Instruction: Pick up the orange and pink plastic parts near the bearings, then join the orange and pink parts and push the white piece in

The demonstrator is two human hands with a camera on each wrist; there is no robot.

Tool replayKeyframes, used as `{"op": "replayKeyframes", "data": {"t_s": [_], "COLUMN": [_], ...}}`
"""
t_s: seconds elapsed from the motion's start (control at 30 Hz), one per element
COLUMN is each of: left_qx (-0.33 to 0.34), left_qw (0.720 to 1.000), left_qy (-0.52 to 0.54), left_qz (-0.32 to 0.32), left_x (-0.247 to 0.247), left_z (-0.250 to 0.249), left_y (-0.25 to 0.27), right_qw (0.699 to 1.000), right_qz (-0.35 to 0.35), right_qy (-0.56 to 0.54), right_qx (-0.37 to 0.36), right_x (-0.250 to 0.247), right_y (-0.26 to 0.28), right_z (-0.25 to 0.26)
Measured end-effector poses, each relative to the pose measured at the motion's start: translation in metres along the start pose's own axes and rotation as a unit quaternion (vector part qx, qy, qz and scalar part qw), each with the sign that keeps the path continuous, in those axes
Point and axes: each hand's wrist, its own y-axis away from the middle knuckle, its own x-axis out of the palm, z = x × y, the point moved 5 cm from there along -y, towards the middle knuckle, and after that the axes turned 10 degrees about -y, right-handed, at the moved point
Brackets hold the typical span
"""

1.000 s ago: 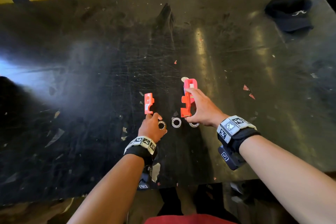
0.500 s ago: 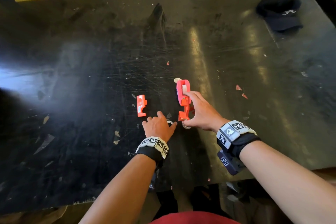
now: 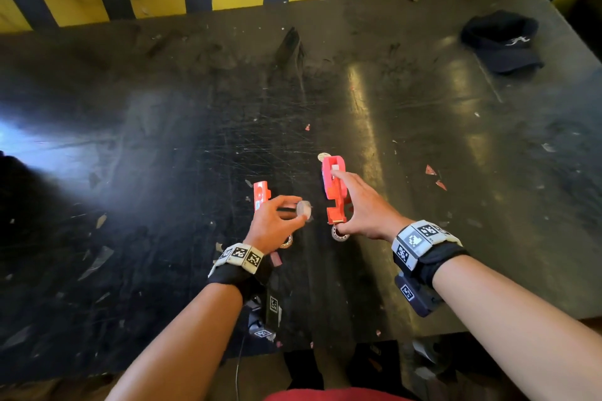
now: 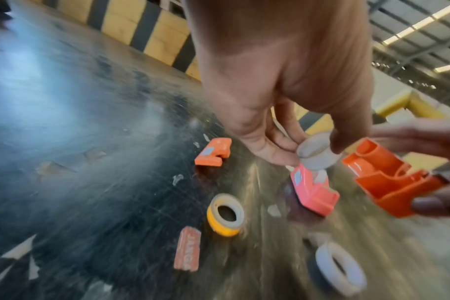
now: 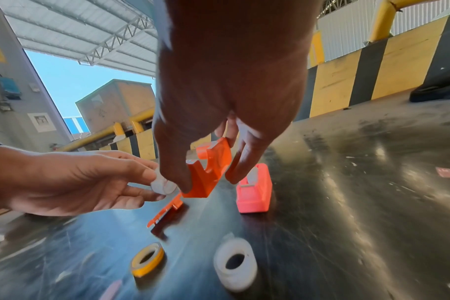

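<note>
The left hand (image 3: 273, 224) is pinching a small white tape roll (image 3: 304, 209) just beside the orange dispenser (image 3: 335, 202) that the right hand (image 3: 365, 205) is gripping, so seating it likely needs careful lining up.

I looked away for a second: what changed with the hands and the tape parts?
The left hand has picked a small white roll off the table and lifted it toward the orange dispenser shell. The right hand still holds that shell upright. The yellow roll and pink dispenser stayed put.
</note>
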Motion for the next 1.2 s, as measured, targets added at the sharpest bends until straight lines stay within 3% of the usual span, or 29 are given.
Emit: {"op": "replayKeyframes", "data": {"t_s": [0.33, 0.93, 1.2], "left_qx": [0.050, 0.093, 0.065], "left_qw": [0.988, 0.984, 0.989], "left_qy": [0.140, 0.140, 0.102], "left_qz": [0.040, 0.062, 0.087], "left_x": [-0.037, -0.047, -0.049], "left_z": [-0.042, -0.065, -0.055], "left_y": [0.002, -0.004, -0.016], "right_qw": [0.998, 0.995, 0.996], "right_qz": [0.011, -0.024, -0.032], "right_qy": [-0.031, -0.057, -0.036], "right_qx": [-0.057, -0.076, -0.074], "right_x": [-0.008, -0.005, -0.006], "right_y": [-0.010, -0.015, -0.023], "right_z": [0.043, 0.066, 0.061]}}
